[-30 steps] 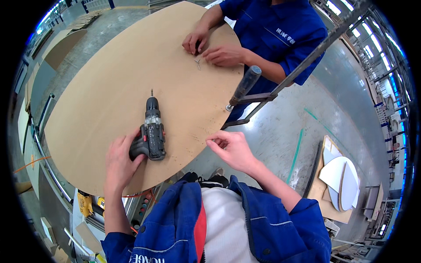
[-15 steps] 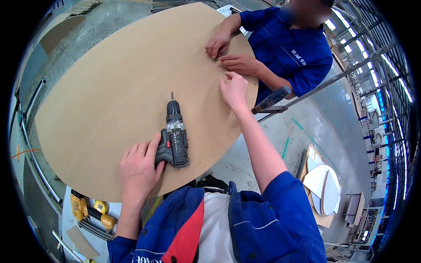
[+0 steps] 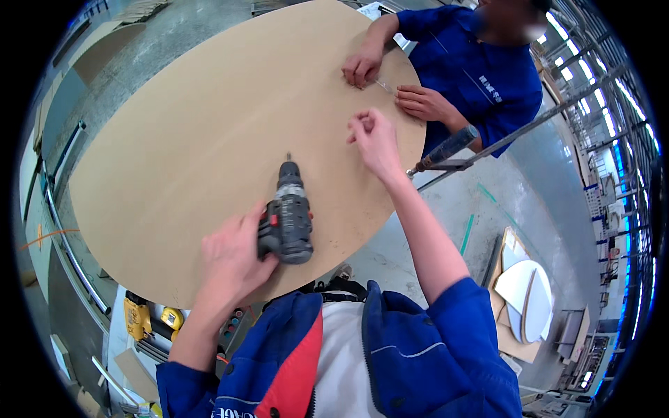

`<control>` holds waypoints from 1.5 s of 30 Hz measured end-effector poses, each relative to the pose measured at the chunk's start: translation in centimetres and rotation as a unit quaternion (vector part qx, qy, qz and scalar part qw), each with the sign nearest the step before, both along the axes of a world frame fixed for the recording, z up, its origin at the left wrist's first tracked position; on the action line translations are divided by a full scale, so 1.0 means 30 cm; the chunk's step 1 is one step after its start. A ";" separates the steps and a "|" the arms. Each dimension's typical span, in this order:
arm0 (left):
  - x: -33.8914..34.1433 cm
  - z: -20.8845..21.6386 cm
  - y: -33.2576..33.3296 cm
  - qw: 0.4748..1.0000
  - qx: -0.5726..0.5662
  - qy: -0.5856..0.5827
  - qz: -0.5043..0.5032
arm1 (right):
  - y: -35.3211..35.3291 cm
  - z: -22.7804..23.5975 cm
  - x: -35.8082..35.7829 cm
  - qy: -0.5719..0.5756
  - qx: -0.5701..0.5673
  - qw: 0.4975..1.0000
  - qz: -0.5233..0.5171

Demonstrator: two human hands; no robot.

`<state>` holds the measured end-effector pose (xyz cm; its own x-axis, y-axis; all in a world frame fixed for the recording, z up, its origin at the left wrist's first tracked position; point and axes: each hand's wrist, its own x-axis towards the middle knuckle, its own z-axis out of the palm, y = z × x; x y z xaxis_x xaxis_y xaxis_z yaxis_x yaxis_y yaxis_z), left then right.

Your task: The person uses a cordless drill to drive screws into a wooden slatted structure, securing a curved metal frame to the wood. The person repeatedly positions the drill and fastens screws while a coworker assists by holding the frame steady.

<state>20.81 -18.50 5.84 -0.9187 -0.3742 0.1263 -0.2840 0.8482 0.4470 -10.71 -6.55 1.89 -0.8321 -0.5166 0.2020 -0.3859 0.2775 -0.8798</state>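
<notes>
A black cordless drill [image 3: 293, 212] lies over the large tan board, its bit pointing to the far side. My left hand [image 3: 233, 254] is closed round the drill's handle from the left. Over the right part of the board, my right hand [image 3: 373, 136] has its fingers curled and pinched together. What they hold, if anything, is hidden. Just beyond it are a co-worker's two hands [image 3: 421, 104], with a few thin, shiny small pieces [image 3: 383, 85] on the board between them.
The curved tan board [image 3: 174, 139] fills the work area. A clamp with a blue handle [image 3: 449, 146] stands at its right edge. Below left lie a yellow power tool [image 3: 136, 317] and a yellow tape measure [image 3: 171, 318]. White rounded panels [image 3: 526, 299] rest at the lower right.
My left hand has closed further round the drill handle. My right hand has drawn back from the co-worker's hands, its fingers curling in. The co-worker's hands have moved apart. The view has shifted slightly.
</notes>
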 end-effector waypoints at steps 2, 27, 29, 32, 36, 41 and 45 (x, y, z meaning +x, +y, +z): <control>0.056 0.045 0.012 0.988 0.111 0.101 -0.033 | 0.127 0.016 0.127 -0.115 -0.055 0.989 0.076; -0.185 0.093 0.691 0.859 0.506 -0.059 0.051 | 0.928 -0.107 0.114 -0.580 -0.501 0.611 0.197; -0.190 0.097 0.700 0.870 0.486 -0.068 0.053 | 0.939 -0.116 0.106 -0.588 -0.503 0.598 0.211; -0.201 0.106 0.695 0.882 0.459 -0.092 0.055 | 0.939 -0.130 0.092 -0.592 -0.501 0.593 0.214; -0.219 0.113 0.668 0.918 0.382 -0.100 0.028 | 0.914 -0.146 0.083 -0.592 -0.480 0.617 0.195; -0.235 0.140 0.574 0.986 0.061 -0.020 -0.155 | 0.830 -0.128 0.128 -0.677 -0.481 0.534 0.158; -0.227 0.207 0.462 0.991 0.044 -0.073 -0.107 | 0.666 -0.087 0.203 -0.735 -0.507 0.445 0.070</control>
<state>14.01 -4.63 12.07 -0.9844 -0.1720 -0.0377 -0.1682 0.8555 0.4897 -4.64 13.42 -0.73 -0.4245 -0.8471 -0.3197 0.8619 -0.4863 0.1440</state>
